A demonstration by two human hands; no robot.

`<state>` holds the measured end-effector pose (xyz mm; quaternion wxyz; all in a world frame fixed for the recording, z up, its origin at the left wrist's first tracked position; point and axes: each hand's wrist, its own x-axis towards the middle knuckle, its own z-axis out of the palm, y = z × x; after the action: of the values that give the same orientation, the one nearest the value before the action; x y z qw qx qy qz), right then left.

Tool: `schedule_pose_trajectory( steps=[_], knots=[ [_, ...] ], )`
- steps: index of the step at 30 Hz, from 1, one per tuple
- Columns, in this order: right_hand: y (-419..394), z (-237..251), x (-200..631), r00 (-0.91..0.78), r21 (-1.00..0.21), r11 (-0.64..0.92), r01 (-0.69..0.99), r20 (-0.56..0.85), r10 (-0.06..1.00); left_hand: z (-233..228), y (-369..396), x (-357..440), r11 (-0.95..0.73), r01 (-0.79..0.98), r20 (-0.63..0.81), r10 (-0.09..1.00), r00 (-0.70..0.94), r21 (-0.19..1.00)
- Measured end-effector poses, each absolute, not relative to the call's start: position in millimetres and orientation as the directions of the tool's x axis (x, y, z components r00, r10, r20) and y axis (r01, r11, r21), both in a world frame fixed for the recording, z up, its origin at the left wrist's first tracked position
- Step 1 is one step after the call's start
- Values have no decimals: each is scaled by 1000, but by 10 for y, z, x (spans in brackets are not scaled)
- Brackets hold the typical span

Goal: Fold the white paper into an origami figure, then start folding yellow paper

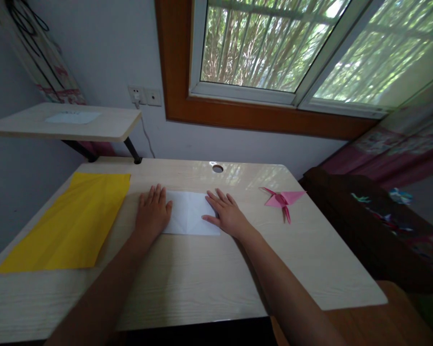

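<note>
Paper (190,212) should handle light and crease easily; best held at its side edges, where my left hand (152,212) and right hand (228,213) lie flat, pinching nothing.

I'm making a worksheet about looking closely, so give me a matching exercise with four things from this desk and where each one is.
Things
1. yellow sheet
2. creased white paper
3. pink folded-paper figure
4. round hole

Places
A. in the desk, near its far edge
B. to the right of the right hand
C. to the left of the left hand
D. partly covered by both hands

Right pairs: 1-C, 2-D, 3-B, 4-A
</note>
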<state>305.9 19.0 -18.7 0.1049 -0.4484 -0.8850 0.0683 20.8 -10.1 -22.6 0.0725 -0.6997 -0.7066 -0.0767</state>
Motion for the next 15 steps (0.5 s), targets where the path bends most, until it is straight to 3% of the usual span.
schedule_pose_trajectory(
  steps=[9,15],
  knots=[
    [213,-195,3070,-564,-226,584,779,153,811,-220,-134,186,-20,996,357,934,-13,88],
    [195,-155,3054,-566,-212,585,783,146,811,-31,-206,266,-340,940,394,864,312,0]
  ],
)
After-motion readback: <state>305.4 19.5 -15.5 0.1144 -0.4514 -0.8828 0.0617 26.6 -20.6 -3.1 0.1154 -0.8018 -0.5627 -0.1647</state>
